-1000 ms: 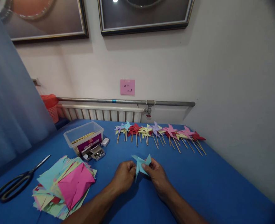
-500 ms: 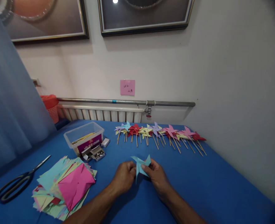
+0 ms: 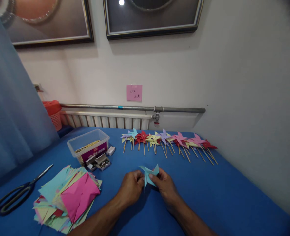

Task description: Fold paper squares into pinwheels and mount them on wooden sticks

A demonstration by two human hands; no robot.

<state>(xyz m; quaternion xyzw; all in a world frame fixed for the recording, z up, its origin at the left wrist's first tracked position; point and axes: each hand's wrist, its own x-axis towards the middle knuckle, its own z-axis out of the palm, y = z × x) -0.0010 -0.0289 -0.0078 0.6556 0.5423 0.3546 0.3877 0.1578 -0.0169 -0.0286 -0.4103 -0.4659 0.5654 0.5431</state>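
A light blue paper pinwheel (image 3: 150, 176) without a visible stick is pinched in my right hand (image 3: 166, 186), the thumb pressed near its middle. My left hand (image 3: 132, 185) is closed right beside the pinwheel's left edge, its fingertips curled behind the paper. Whatever those fingers hold is too small or hidden to make out. Both hands are a little above the blue table cover (image 3: 228, 190).
At the left lie a pile of cut paper squares (image 3: 81, 195) and black-handled scissors (image 3: 14, 196). Behind them stand a clear plastic box (image 3: 88, 144) with sticks and small boxes of metal pins (image 3: 104, 163). Finished pinwheels (image 3: 164, 137) line the back.
The pinwheel has turned slightly in my fingers, and its lower blade looks shorter. My hands have hardly moved; the whole view has shifted a little.
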